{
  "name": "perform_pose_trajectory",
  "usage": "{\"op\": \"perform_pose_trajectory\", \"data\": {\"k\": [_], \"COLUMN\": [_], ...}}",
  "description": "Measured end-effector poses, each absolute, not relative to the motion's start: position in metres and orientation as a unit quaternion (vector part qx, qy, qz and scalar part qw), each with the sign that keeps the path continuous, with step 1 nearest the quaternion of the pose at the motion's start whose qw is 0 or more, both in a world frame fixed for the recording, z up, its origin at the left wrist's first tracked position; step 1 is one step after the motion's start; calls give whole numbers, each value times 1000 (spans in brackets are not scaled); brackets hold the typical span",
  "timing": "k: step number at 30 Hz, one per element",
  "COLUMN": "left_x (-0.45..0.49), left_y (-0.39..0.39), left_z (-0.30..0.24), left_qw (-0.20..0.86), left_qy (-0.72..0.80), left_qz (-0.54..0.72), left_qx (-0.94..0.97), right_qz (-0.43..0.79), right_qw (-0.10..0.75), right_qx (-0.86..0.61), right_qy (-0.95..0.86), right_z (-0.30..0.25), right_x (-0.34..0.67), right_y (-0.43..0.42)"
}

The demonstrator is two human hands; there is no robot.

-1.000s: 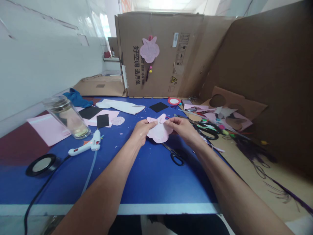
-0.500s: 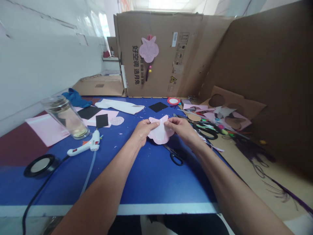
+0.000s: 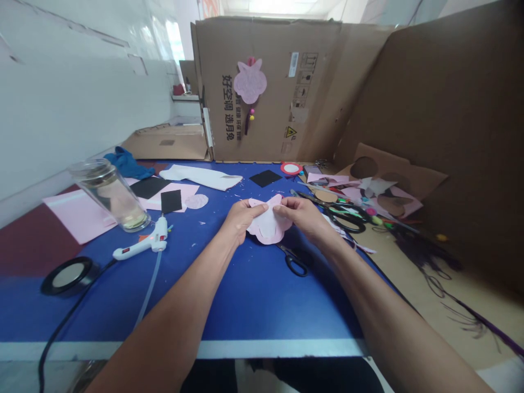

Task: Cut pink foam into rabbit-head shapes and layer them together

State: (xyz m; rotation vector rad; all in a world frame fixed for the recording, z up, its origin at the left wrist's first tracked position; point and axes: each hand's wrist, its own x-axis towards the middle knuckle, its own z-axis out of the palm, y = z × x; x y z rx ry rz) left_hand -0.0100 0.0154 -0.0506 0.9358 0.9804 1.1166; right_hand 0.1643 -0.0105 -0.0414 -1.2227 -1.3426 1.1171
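A pink felt cut-out (image 3: 268, 226) with two ear-like lobes is held just above the blue table (image 3: 245, 295) at mid-frame. My left hand (image 3: 239, 218) pinches its upper left lobe. My right hand (image 3: 303, 215) pinches the upper right lobe from the other side. Both hands are closed on the felt, thumbs on top. Black-handled scissors (image 3: 292, 261) lie on the table just below and right of the cut-out.
A white glue gun (image 3: 141, 245) with cord lies left, beside a glass jar (image 3: 110, 194) and a black tape roll (image 3: 67, 277). Pink and black sheets (image 3: 164, 196) sit behind. Scraps, scissors and cords (image 3: 352, 210) clutter the right. Cardboard walls (image 3: 278, 93) carry a finished pink piece (image 3: 249, 82).
The pink cut-out and both hands have sunk slightly toward the table, and the fingers have shifted a little closer together on its top lobes.
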Motion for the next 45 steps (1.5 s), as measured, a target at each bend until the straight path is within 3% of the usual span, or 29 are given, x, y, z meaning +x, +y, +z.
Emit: {"op": "perform_pose_trajectory", "data": {"k": [20,34,45], "left_x": [-17,-15,-17], "left_y": [24,24,28], "left_z": [-58,-59,-59], "left_qw": [652,626,670], "left_qy": [377,418,376], "left_qz": [476,512,515], "left_qx": [455,414,380], "right_qz": [421,471,468], "right_qw": [486,466,463], "right_qx": [-531,-512,-535], "right_qy": [-552,-547,-529], "right_z": [-42,-41,-48], "right_x": [168,166,171], "right_y": [-9,-10,-5]}}
